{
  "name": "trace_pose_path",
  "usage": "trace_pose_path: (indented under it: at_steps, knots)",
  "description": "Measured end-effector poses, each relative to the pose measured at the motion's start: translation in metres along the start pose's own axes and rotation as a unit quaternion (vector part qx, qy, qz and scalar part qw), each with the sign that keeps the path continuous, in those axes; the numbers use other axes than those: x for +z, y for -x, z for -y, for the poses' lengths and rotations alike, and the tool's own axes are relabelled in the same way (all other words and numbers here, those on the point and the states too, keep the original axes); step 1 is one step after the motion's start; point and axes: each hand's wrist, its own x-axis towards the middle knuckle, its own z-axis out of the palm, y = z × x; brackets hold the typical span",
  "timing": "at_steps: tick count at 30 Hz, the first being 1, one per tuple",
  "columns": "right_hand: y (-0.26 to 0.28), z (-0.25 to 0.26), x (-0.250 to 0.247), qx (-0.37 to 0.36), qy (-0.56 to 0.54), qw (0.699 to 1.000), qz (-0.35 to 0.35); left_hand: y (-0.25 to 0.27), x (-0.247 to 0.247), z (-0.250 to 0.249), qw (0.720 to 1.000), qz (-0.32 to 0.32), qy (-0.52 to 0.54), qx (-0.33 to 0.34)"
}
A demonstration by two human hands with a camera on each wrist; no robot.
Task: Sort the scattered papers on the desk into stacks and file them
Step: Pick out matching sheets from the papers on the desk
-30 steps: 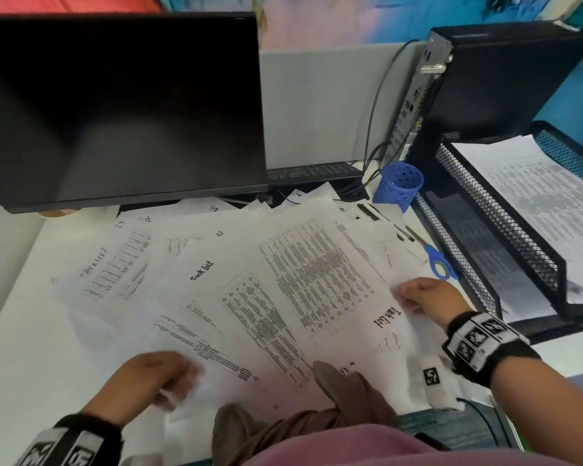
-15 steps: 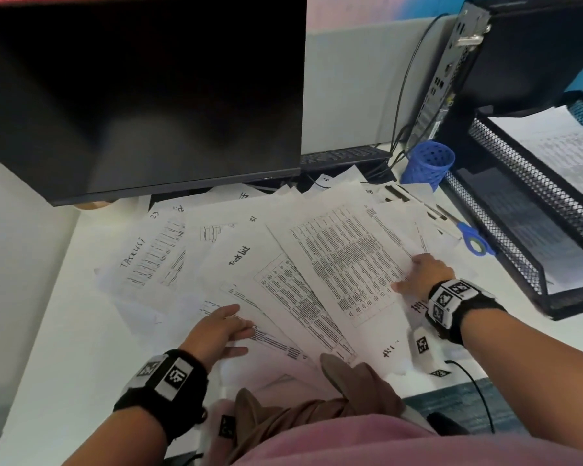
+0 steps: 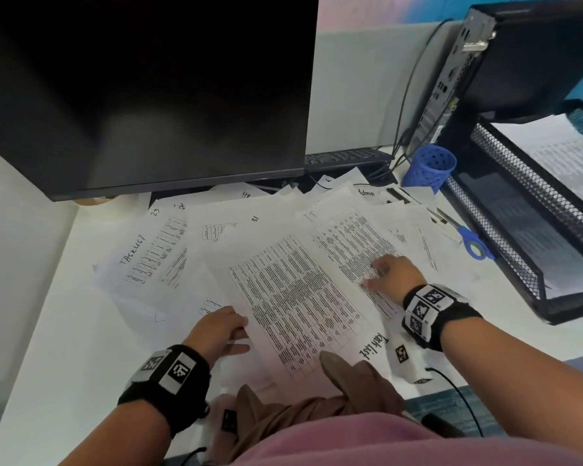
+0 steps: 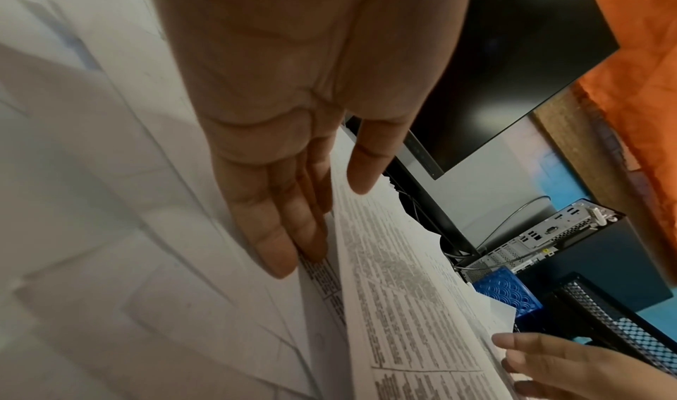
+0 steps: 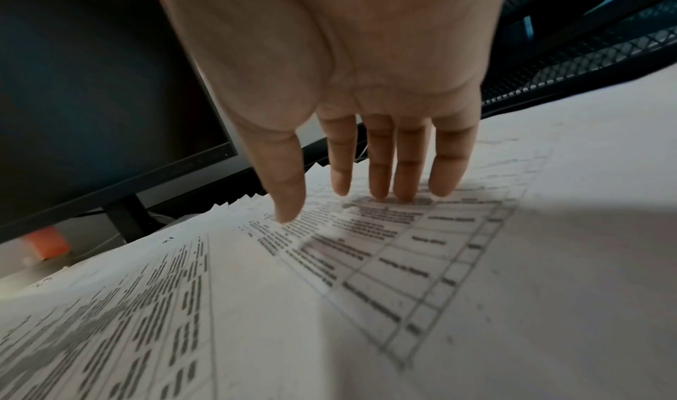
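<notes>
1. While the papers [image 3: 283, 264] lie fanned and overlapping across the desk [image 3: 48, 348] in front of the monitor [image 3: 142, 89], the left hand [image 3: 217, 331] slips straight fingers under the near-left edge of the dense printed table sheet [image 3: 303, 307], thumb on top. It looks like a light pinch, though the wrist view is blurred.
2. Right hand [image 3: 391, 274] is flat and released, fingertips [image 5: 406, 195] pressing a second table sheet to the right; nothing grasped.
3. Risk: lift the left edge while the right hand pins its neighbour, and overlapping sheets could drag, crease, or slide off the near edge of the desk.
4. Risk: far-right pages rest over the scissors [image 3: 473, 243], near the blue cup [image 3: 429, 168]; a sweep could snag them.
5. Only the head view shows the mesh tray [image 3: 532, 203] at right, already holding papers, and the whole spread.
6. Only the left wrist view shows fingers tucked beneath the sheet; only the right wrist view shows all fingertips touching down.
</notes>
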Motion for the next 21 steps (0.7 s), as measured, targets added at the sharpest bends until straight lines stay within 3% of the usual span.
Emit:
trace_pose_path:
  at_steps: [3, 8, 12, 21]
  knots:
    - [-0.013, 0.0, -0.011, 0.022, 0.038, 0.998, -0.038, 0.002, 0.001, 0.0, 1.0, -0.001, -0.001, 0.003]
    - [-0.026, -0.008, -0.037, 0.091, 0.076, 0.993, -0.011, 0.004, 0.001, 0.001, 1.0, -0.016, -0.007, -0.002]
    - [-0.028, -0.017, -0.041, 0.075, 0.073, 0.994, -0.013, 0.005, 0.001, 0.002, 1.0, -0.021, -0.01, 0.005]
    - [-0.017, 0.001, -0.031, 0.002, -0.101, 0.993, 0.059, -0.001, 0.014, -0.005, 0.992, -0.095, -0.088, 0.009]
